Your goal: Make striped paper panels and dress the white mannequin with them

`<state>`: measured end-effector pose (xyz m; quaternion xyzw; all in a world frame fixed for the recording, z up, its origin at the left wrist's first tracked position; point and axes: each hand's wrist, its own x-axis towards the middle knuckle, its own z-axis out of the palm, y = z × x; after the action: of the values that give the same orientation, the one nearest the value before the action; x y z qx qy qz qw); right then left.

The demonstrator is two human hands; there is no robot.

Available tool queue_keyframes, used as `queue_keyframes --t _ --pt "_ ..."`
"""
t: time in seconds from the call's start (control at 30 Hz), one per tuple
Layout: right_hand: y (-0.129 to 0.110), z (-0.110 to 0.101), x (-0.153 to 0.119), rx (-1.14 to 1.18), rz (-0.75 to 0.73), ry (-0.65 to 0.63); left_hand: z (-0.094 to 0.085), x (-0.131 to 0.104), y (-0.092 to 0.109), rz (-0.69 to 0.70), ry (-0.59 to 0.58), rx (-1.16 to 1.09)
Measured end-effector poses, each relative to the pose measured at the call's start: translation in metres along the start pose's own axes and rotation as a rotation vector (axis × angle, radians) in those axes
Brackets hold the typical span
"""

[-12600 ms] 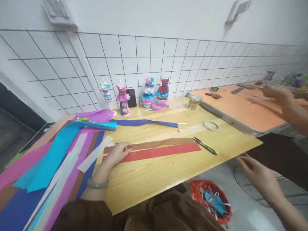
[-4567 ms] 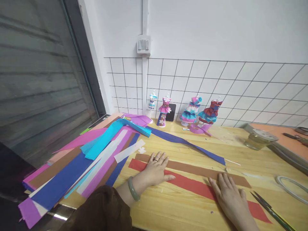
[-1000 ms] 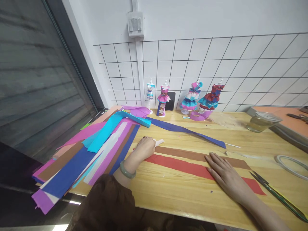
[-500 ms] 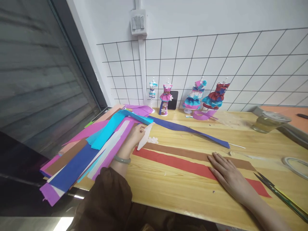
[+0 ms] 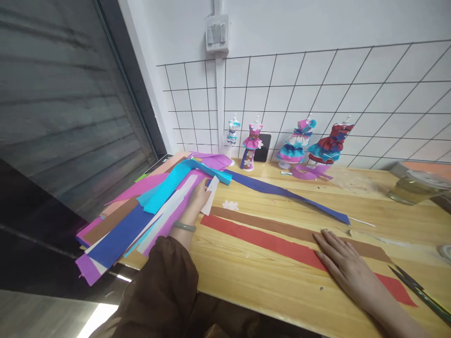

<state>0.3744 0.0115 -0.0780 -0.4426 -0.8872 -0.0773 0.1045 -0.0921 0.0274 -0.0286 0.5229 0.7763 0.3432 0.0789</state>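
Observation:
My left hand (image 5: 199, 196) grips a small white paper piece (image 5: 210, 197) at the right edge of a pile of coloured crepe paper strips (image 5: 120, 234). Flat on the table lies my right hand (image 5: 343, 260), fingers stretched out over a brown paper strip (image 5: 268, 225) and a red paper strip (image 5: 260, 240). White paper flowers (image 5: 230, 205) rest just right of the white piece. A turquoise strip (image 5: 165, 188) drapes over the pile. Beyond the brown strip, a long dark blue strip (image 5: 268, 186) runs across the table.
Several small dress forms in paper dresses (image 5: 294, 146) stand along the gridded wall, with a dark phone (image 5: 262, 148) behind one. Scissors (image 5: 419, 288) lie right of my right hand. A lidded cup (image 5: 405, 190) and a purple strip (image 5: 310, 172) are farther back.
The view has shifted left, so things appear farther right. The white piece in my left hand has turned and looks narrower. My right hand stays flat on the strips.

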Motion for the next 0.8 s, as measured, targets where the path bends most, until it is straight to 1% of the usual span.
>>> queue_keyframes --t 0.17,0.27,0.37,0.47,0.57,0.7,0.8 --pt "0.001 0.002 0.0 0.013 -0.006 0.025 0.004 -0.002 -0.001 0.074 0.021 0.051" --pt "0.0 0.002 -0.001 0.021 -0.004 0.035 0.002 -0.004 0.002 0.133 0.033 0.138" --pt "-0.001 0.002 -0.001 0.025 -0.002 0.034 -0.002 -0.007 0.006 0.138 0.103 0.266" --pt "-0.001 0.002 -0.001 0.021 -0.006 0.027 -0.008 -0.009 0.007 0.048 0.173 0.382" --pt "0.0 0.003 -0.002 0.022 -0.014 0.023 -0.016 -0.009 0.004 -0.082 0.204 0.454" --pt "0.001 0.003 -0.002 0.021 -0.016 0.013 -0.03 -0.007 -0.005 -0.294 0.226 0.503" --pt "0.001 0.004 -0.002 0.021 -0.024 0.008 -0.036 -0.007 -0.012 -0.395 0.241 0.501"
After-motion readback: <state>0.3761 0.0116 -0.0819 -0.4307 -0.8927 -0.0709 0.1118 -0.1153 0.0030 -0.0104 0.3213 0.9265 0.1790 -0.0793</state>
